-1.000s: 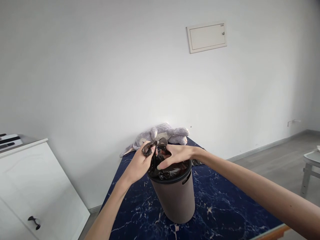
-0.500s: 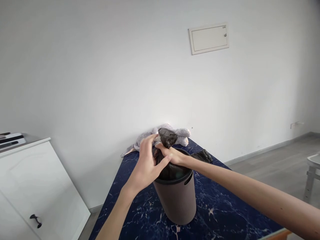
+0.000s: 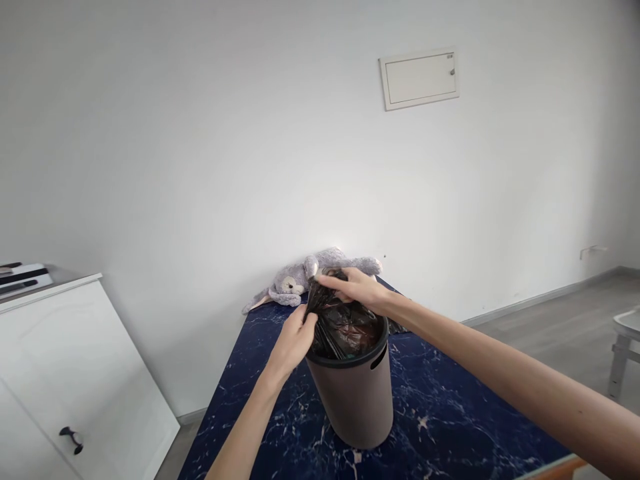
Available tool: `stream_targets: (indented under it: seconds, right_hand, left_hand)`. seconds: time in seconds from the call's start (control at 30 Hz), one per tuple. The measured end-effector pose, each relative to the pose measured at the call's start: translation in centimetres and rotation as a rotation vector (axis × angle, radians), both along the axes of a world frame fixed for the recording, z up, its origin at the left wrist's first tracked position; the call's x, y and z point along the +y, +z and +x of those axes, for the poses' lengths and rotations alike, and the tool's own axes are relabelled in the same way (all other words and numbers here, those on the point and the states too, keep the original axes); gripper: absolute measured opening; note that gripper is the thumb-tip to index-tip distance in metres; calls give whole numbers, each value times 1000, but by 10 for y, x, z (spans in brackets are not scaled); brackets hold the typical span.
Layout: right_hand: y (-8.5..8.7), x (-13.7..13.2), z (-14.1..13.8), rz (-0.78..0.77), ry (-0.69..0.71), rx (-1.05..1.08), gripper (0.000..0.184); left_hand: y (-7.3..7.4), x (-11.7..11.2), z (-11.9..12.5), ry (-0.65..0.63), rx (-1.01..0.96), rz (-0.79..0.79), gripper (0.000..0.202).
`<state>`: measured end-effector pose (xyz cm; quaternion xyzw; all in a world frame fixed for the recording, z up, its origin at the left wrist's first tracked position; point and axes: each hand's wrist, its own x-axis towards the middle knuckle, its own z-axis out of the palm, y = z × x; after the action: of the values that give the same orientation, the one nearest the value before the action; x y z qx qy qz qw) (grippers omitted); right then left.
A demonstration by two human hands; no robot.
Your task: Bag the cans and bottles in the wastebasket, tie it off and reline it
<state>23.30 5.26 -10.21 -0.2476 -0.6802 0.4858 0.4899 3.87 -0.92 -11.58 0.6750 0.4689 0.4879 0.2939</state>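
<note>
A grey-brown trash can (image 3: 353, 403) with a dark rim stands upright on a dark blue marbled table (image 3: 280, 423). Inside it sits a black plastic trash bag (image 3: 350, 330), its gathered top pulled up above the rim. My left hand (image 3: 295, 337) pinches the bag at the left side of the rim. Higher up and to the right, my right hand (image 3: 355, 287) grips the bag's upper end, its fingertips partly hidden by the plastic. What the bag contains cannot be made out.
Behind the can, a grey plush toy (image 3: 295, 280) lies against the wall. Another piece of black plastic (image 3: 397, 327) rests right of the can. A white cabinet (image 3: 85, 373) stands at left, and part of a light-coloured stool or chair (image 3: 623, 353) shows at far right.
My left hand has gone from spread fingers to a pinch on the bag. My right hand has risen and moved slightly right, and the bunched bag top now stretches between both hands.
</note>
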Motion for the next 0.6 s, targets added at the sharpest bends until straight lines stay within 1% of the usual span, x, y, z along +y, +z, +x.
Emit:
stream_targets:
  seconds: [0.07,0.13,0.2,0.27,0.33,0.37,0.43,0.53,0.6]
  right_hand:
    - [-7,12,11,-80,16,257,50]
    - [-17,23,22,-105,5,455,50]
    - [-29,30,32,-115,-30,564,52]
    - [-43,31,44,-155,-62,612,51]
    - [-59,28,57,-187,-89,525,52]
    - [-67,25,64,-188,-98,430,55]
    - [-80,19,76,-163,-97,205,61]
    - [-93,13,84,-180,-95,-31,60]
    - [-97,13,82,-181,-106,-48,54]
  left_hand:
    - [-2,0,-3,51,-108,-69,20]
    - [-2,1,-4,49,-241,-114,22]
    - [-2,2,-6,-4,-415,-120,24]
    - [-2,4,-7,-56,-600,-119,19]
    - [-2,5,-9,-82,-756,-129,9]
    - [-2,5,-9,-85,-819,-137,5]
    - [-2,6,-10,-95,-911,-155,6]
    - [-3,7,-9,-127,-963,-169,11]
    - [-3,8,-9,-140,-969,-170,13]
